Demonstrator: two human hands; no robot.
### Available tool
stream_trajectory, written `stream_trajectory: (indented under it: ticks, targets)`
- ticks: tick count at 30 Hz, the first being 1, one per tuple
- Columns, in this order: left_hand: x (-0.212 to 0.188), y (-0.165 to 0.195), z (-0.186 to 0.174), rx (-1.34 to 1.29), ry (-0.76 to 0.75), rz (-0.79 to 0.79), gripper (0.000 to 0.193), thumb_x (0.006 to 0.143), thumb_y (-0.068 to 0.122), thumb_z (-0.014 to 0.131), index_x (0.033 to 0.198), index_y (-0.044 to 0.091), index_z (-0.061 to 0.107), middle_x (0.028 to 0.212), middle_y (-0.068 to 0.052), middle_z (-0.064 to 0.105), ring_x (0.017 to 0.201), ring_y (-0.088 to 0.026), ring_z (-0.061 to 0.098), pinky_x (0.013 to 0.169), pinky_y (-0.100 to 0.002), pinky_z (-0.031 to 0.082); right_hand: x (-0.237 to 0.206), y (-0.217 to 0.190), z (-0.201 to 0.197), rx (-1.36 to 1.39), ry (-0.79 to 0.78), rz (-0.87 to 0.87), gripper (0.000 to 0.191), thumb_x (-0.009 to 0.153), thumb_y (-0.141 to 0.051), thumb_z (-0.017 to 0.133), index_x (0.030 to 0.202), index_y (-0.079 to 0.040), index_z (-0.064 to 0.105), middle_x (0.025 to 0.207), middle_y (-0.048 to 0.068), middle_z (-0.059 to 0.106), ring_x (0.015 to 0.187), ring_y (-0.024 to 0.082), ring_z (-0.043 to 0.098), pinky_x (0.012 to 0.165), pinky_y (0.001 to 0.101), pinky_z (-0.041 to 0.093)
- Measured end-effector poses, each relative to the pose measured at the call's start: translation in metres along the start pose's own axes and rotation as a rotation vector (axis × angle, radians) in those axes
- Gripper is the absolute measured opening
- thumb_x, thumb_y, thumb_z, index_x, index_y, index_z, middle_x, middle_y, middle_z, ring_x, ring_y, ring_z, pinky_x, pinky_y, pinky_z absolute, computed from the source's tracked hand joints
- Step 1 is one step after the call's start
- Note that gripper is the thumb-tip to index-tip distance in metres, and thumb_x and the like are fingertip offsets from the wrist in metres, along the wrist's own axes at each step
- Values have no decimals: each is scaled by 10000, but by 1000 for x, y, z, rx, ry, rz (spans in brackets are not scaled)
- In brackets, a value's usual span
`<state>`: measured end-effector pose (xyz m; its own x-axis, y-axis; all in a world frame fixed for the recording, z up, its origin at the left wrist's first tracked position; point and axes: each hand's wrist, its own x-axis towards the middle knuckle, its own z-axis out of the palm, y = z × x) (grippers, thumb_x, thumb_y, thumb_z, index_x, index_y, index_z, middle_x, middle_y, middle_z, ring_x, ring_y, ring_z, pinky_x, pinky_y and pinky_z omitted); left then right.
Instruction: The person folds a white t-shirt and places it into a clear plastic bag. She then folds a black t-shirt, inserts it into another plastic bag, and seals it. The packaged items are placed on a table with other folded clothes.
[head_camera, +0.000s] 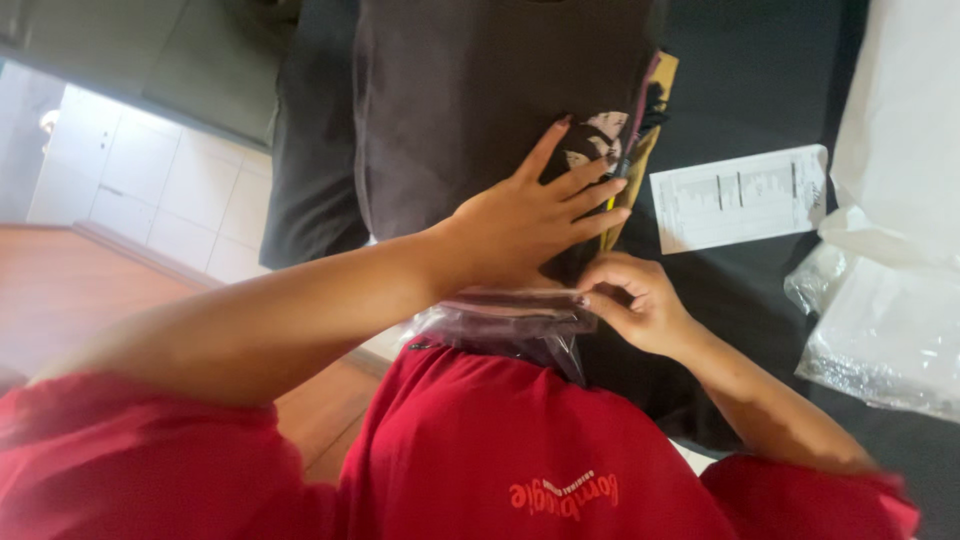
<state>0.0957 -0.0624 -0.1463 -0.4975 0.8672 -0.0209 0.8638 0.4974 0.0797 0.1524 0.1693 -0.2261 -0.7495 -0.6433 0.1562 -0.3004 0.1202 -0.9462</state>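
- Left hand (535, 215): fingers spread and flat, palm pressed down on a folded dark grey garment (470, 100). It grips nothing; fingertips reach a printed patch near the garment's right edge.
- Right hand (635, 300): fingers curled, thumb and forefinger pinched on the edge of a clear plastic bag (510, 320) at the garment's near end.
- Garment lies on a black table surface (760, 90), lengthwise away from the person, its near end at the mouth of the bag. How far it sits inside the bag cannot be told.
- The bag rests against the person's red shirt (480, 450), just under the left wrist.
- A yellow-brown flat piece (650, 130) shows beneath the garment's right edge.
- A white printed paper sheet (740, 195) lies to the right of the garment, apart from it.
- Further right: more clear plastic bags (880, 340) and a white sheet (905, 110) at the table edge.
- Left of the table: wooden floor (70, 290).
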Motion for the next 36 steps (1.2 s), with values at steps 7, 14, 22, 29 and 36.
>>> stream_trajectory:
  ticks: [7, 14, 22, 29, 36]
  targets:
    - [1, -8, -3, -129, -22, 0, 953, 797, 592, 664, 1563, 136, 327, 1608, -137, 343, 1527, -311, 217, 1204, -676, 23, 11, -6, 10, -65, 9, 152, 76, 847, -16, 782, 872, -23, 711, 746, 37, 681, 592, 102, 627, 523, 227, 449]
    - [4, -19, 0, -375, 151, 27, 827, 916, 317, 633, 1621, 113, 251, 1664, -129, 344, 1577, -312, 183, 1263, -582, 0, 15, 13, 4, -111, 329, 14, 69, 945, 4, 733, 942, -21, 669, 846, 3, 684, 740, 48, 609, 669, 205, 471]
    - [7, -36, -5, -743, 567, 76, 524, 976, 160, 671, 1477, 100, 526, 1542, -122, 564, 1537, -316, 359, 1290, -556, 66, 22, 16, -8, -242, 440, 115, 100, 982, -12, 745, 985, -19, 645, 857, -7, 662, 735, 44, 526, 677, 208, 427]
    - [-99, -61, -5, -925, 916, -59, 199, 1022, 16, 678, 1217, 47, 704, 1105, -83, 743, 991, -143, 732, 881, -278, 603, 17, -60, -3, -611, 457, -71, 207, 879, 32, 776, 1057, -10, 679, 1030, 105, 675, 899, 192, 635, 776, 282, 501]
    - [-183, -58, 91, -1062, 891, -441, 100, 961, -4, 713, 1053, 1, 675, 974, -49, 698, 904, -117, 668, 814, -282, 532, 62, -95, 47, -663, 319, -288, 138, 890, 30, 749, 1009, -38, 731, 1027, 85, 714, 991, 220, 663, 893, 340, 491]
